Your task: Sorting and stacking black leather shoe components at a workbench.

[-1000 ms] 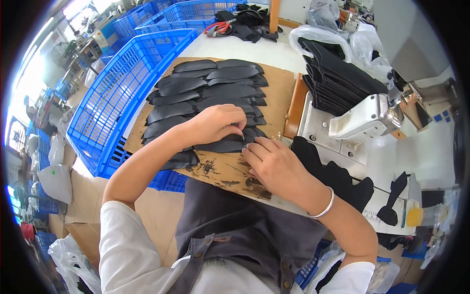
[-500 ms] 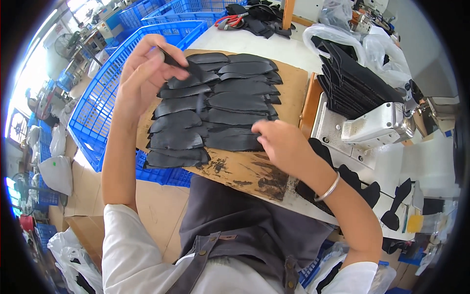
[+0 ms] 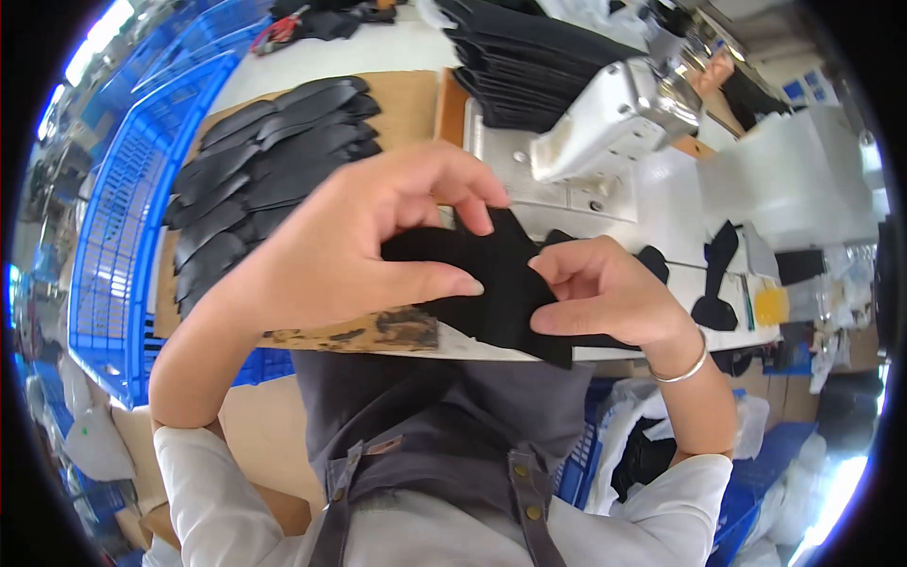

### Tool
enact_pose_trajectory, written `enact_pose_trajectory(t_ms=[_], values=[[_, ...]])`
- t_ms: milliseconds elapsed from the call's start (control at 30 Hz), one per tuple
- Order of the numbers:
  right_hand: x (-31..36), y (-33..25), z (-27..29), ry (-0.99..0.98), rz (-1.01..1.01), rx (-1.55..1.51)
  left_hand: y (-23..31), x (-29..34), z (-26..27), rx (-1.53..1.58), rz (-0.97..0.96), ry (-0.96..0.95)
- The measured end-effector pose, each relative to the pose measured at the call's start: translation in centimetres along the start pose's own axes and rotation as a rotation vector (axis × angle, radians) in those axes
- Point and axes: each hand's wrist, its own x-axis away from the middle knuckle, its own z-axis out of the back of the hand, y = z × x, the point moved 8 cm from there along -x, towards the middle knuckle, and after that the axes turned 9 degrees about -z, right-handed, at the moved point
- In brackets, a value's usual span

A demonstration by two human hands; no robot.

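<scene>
Dark black fabric pieces (image 3: 491,283) hang between my two hands above the table's front edge; how many layers there are I cannot make out. My left hand (image 3: 378,231) grips the left part, its thumb flat across the front and its fingers curled at the top edge. On the right edge, my right hand (image 3: 609,293), with a bangle at the wrist, pinches the fabric between thumb and bent fingers. Overlapping rows of black curved pieces (image 3: 298,156) lie on a brown board (image 3: 406,94) to the left.
A white sewing machine (image 3: 595,123) stands behind my hands, with a stack of folded black material (image 3: 539,57) beyond it. A blue basket (image 3: 118,255) flanks the board on the left. Red-handled pliers (image 3: 281,30) lie at the far left, and a black cut piece (image 3: 720,279) lies at the right.
My view has swung right toward the sewing machine. My left hand has come from above the rows to meet my right, which has left the board; both now hold black fabric.
</scene>
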Motion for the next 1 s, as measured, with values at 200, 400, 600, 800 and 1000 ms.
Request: enact_pose_trajectory(t_ms=[200, 400, 600, 800, 1000], values=[[6.5, 2.0, 4.3, 0.33, -0.012, 0.18, -6.1, -2.9, -6.8, -0.198, 0.272, -0.403], [8.3, 2.8, 5.8, 0.503, -0.062, 0.417, -7.5, -3.4, -9.3, -0.286, 0.232, -0.386], [7.3, 2.6, 6.0, 0.645, -0.018, 0.686, -7.6, -3.3, -9.2, -0.41, 0.164, -0.291], [6.7, 2.4, 5.4, 0.671, 0.037, 0.783, -7.8, -3.5, -9.0, -0.489, 0.122, -0.237], [6.6, 2.9, 5.5, 0.688, -0.027, 0.7, -8.2, -3.4, -8.9, -0.474, 0.037, -0.228]])
